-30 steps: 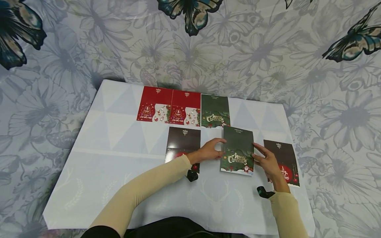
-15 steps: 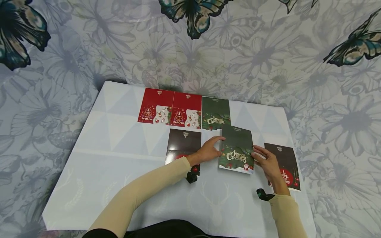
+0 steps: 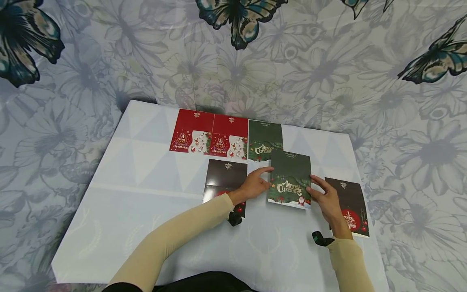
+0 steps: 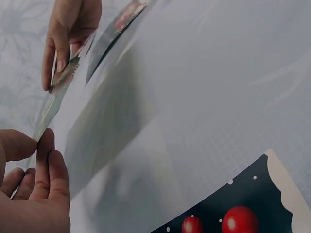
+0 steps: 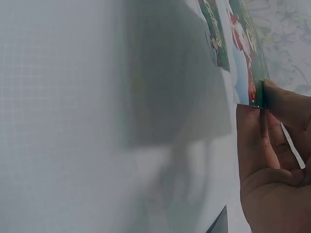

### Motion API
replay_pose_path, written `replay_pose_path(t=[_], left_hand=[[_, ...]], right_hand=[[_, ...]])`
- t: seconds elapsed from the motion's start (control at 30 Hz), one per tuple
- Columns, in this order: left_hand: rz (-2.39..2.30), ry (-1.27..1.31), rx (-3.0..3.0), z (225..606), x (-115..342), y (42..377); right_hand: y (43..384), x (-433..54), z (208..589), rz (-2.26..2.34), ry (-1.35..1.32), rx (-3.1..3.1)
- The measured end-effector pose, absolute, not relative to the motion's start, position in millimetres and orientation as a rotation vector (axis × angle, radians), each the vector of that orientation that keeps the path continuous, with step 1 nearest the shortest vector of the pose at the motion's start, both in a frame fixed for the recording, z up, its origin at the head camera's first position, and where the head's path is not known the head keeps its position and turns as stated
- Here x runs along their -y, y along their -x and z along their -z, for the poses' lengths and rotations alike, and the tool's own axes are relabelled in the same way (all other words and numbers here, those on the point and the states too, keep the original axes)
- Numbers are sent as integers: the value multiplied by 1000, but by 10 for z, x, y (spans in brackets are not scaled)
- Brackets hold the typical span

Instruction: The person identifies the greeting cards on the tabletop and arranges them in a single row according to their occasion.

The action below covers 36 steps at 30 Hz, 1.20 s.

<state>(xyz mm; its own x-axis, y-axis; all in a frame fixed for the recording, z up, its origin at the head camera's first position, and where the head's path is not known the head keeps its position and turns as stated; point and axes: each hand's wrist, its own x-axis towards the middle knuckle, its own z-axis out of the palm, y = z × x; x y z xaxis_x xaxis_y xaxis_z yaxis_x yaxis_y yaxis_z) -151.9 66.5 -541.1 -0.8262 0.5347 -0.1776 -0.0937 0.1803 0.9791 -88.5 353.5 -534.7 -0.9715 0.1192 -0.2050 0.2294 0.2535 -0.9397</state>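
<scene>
A green greeting card [image 3: 290, 174] with "Merry Christmas" lettering is held between the two hands, above the table. My left hand [image 3: 254, 183] pinches its left edge between thumb and fingers, as the left wrist view also shows with the card [image 4: 47, 109] seen nearly edge-on. On the opposite edge, my right hand [image 3: 327, 201] pinches near the lower corner; in the right wrist view the thumb lies on the printed face and fingers behind. The card casts a shadow on the tabletop. Its upper left corner overlaps a matching green card [image 3: 264, 134] in the head view.
Two red Christmas cards [image 3: 191, 125] lie left of the matching green card in the back row. A dark card [image 3: 226, 172] sits partly under the left forearm, and another dark card [image 3: 352, 202] lies beside the right hand. The pale tablecloth [image 3: 146, 162] covers the table.
Both hands have carried the green card slightly away from the body, so it overlaps more of the green card behind. The head view has also shifted a little.
</scene>
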Motion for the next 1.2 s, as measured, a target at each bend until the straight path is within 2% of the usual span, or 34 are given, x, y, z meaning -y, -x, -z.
replay_pose_path(t=[0.37,0.6,0.93,1.2], left_hand=[[-1724,-398,-2027,5382,-685,1630],[-1662,-443,-1963,5337,-695,1683],[-1646,-397,-1941,5308,-713,1693],[-1708,-405,-1978,5300,-773,1738]], right_hand=[[1059,-3484,5314,1896,-426,-2451],[1157,-3499,5256,1851,-366,-2435],[1301,-3500,5315,1988,-413,-2386],[1360,-3543,5266,1997,-317,-2332]])
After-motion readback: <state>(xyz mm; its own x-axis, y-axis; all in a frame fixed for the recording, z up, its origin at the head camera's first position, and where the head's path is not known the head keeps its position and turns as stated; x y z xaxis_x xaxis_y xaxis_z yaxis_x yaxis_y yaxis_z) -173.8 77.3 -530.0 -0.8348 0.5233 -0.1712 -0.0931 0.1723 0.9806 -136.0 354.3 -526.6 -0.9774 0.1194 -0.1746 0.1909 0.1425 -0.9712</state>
